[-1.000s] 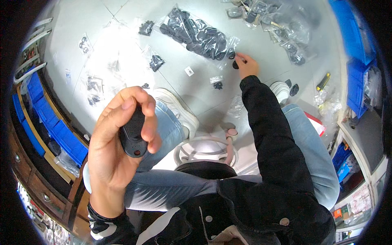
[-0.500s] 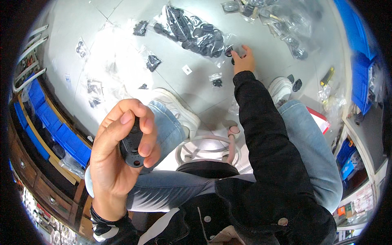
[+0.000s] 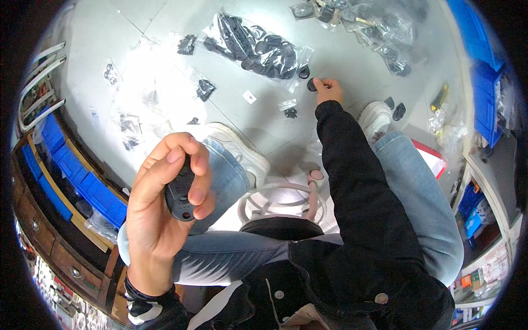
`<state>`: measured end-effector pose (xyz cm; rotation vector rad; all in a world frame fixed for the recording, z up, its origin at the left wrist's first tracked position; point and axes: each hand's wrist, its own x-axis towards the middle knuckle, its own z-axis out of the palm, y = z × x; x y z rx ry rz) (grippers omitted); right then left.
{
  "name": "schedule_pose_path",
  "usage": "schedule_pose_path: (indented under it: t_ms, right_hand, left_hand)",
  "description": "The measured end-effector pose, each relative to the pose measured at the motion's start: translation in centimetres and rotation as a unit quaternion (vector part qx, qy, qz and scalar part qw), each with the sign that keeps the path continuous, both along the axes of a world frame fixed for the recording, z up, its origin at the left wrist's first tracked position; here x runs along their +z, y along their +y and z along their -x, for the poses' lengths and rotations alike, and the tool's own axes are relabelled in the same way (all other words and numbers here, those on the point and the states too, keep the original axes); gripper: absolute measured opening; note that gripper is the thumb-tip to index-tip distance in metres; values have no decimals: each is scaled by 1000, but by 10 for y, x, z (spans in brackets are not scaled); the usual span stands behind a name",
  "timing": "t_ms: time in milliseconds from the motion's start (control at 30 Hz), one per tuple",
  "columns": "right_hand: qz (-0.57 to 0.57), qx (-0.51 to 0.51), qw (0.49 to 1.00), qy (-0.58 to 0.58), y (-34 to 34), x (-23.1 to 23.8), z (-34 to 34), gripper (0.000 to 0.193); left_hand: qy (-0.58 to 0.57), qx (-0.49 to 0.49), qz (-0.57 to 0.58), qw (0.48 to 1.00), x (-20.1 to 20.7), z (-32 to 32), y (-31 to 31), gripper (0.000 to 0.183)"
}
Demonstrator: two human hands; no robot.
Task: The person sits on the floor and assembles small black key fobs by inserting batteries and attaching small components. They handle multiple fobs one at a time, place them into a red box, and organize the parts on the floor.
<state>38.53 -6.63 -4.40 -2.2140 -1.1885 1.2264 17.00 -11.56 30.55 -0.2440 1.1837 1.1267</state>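
Note:
Raised at the left, my left hand point(image 3: 148, 203) is closed around a black key fob point(image 3: 180, 198), its end with a small hole showing below the fingers. My right hand point(image 3: 331, 91) reaches down to the floor and pinches a small black rounded fob piece point(image 3: 312, 84) between thumb and fingers. Just beyond it a similar black piece point(image 3: 304, 72) lies at the edge of a large clear bag point(image 3: 264, 52) full of black fob parts. Two more dark pieces point(image 3: 399, 111) lie right of my right shoe.
Small bags of dark parts point(image 3: 205, 89) and a white paper slip point(image 3: 249, 97) lie on the floor. A heap of clear bags point(image 3: 385, 33) is at the far right. Blue bins point(image 3: 91, 181) line both sides. A yellow-handled tool point(image 3: 440, 97) and a red-edged folder point(image 3: 430, 158) are at the right.
My right hand has drawn slightly back from the large bag with a black fob piece now visible in its fingers. The left hand keeps hold of the fob, nearly still.

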Motion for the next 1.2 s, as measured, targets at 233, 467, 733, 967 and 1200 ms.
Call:
schedule_pose_path:
  t_ms: [233, 467, 733, 967, 1200]
  right_hand:
    - [92, -235, 908, 335, 20, -2, 34, 28]
    - [159, -287, 844, 425, 23, 18, 29, 15]
    - [126, -236, 790, 552, 25, 112, 21, 33]
    - [70, 82, 759, 643, 51, 256, 15, 30]
    - [146, 93, 769, 615, 22, 368, -9, 32]
  left_hand:
    - [-7, -9, -13, 1000, -1, -2, 2, 17]
    - [-18, -19, -30, 999, -4, -3, 5, 19]
    - [4, -55, -103, 993, 3, -15, 7, 41]
    - [70, -146, -216, 963, 14, -28, 4, 31]
    - [149, -206, -310, 916, 28, -61, -5, 25]
